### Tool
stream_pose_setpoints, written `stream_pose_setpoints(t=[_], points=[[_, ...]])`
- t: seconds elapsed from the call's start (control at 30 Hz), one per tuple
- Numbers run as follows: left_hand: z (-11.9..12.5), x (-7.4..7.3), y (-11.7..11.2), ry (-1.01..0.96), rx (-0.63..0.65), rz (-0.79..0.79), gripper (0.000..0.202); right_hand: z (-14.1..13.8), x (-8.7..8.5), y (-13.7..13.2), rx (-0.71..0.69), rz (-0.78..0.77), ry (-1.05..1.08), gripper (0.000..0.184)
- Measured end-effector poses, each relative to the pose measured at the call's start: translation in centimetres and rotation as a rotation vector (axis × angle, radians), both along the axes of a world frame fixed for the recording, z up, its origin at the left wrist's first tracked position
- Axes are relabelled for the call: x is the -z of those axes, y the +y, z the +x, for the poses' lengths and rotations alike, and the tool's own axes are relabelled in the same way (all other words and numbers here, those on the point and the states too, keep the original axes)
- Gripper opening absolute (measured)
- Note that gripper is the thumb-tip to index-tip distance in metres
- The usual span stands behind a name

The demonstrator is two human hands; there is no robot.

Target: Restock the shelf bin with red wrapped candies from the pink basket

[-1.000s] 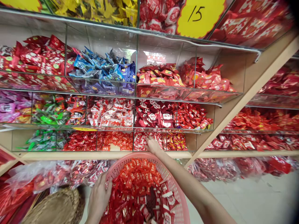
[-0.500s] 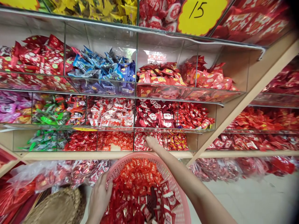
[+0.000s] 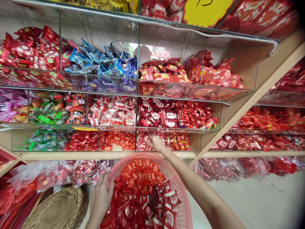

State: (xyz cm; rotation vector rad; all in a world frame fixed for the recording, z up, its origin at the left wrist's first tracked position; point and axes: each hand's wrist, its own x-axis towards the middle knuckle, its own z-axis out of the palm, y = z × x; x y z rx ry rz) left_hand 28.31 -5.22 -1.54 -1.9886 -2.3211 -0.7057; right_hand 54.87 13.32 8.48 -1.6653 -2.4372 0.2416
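A pink plastic basket (image 3: 176,182) full of red wrapped candies (image 3: 140,187) is right below me. My left hand (image 3: 101,197) grips its left rim, fingers curled over the edge. My right hand (image 3: 156,142) reaches over the basket into a clear bin (image 3: 152,140) on the lowest shelf, among red-and-white wrapped candies. Its fingers are curled down into the pile and their tips are hidden, so what they hold cannot be made out.
Clear bins of red, blue (image 3: 105,68), green (image 3: 47,116) and purple candies fill three shelf rows. A yellow price sign (image 3: 205,9) hangs at the top. Bagged red candies (image 3: 52,178) and a woven basket (image 3: 57,210) lie lower left. Pale floor (image 3: 262,203) lies to the right.
My view has tipped down a little, so the shelves sit higher in frame. My right hand stays in the same bin, shifted slightly. My left hand keeps hold of the basket rim.
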Motion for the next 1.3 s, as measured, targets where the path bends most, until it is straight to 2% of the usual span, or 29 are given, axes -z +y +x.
stream_pose_setpoints(t=[0.1, 0.17, 0.3, 0.4, 0.53, 0.77, 0.87, 0.93, 1.0, 1.07, 1.17, 1.3], points=[[0.2, -0.2, -0.1, 0.017, -0.007, -0.021, 0.041, 0.6, -0.2, -3.1, -0.09, 0.049, 0.215, 0.024], [0.3, -0.3, -0.1, 0.015, -0.004, -0.037, 0.042, 1.0, 0.3, -6.1, -0.207, 0.006, 0.278, 0.021], [0.5, -0.6, -0.1, 0.017, -0.014, -0.047, 0.041, 1.7, 3.3, -12.3, -0.47, -0.255, 0.087, 0.016], [0.6, -0.7, 0.0, 0.018, -0.024, -0.059, 0.041, 2.0, 6.1, -15.2, -0.504, -0.349, -0.107, 0.021], [0.6, -0.9, -0.1, 0.008, -0.026, -0.061, 0.04, 1.6, 8.4, -16.6, -0.46, -0.389, -0.315, 0.026], [0.6, -0.9, -0.2, -0.021, -0.028, -0.064, 0.04, -0.1, 10.0, -17.0, -0.454, -0.343, -0.449, 0.024], [0.5, -0.6, -0.1, -0.032, -0.024, -0.044, 0.038, -0.1, 9.2, -17.2, -0.431, -0.35, -0.432, 0.026], [0.4, -0.4, -0.1, -0.032, -0.022, -0.037, 0.038, 0.3, 7.8, -16.8, -0.439, -0.349, -0.362, 0.031], [0.4, -0.3, 0.0, -0.029, -0.018, -0.027, 0.038, 0.8, 6.0, -15.8, -0.449, -0.335, -0.265, 0.028], [0.4, -0.2, 0.0, -0.028, -0.008, -0.026, 0.04, 1.2, 4.2, -14.1, -0.411, -0.276, -0.157, 0.02], [0.4, -0.1, 0.1, -0.025, -0.002, -0.028, 0.041, 1.5, 2.2, -10.3, -0.245, -0.137, -0.013, 0.017], [0.2, 0.1, 0.2, -0.021, -0.012, -0.009, 0.04, 1.0, 1.0, -5.0, -0.003, -0.056, -0.014, 0.013]])
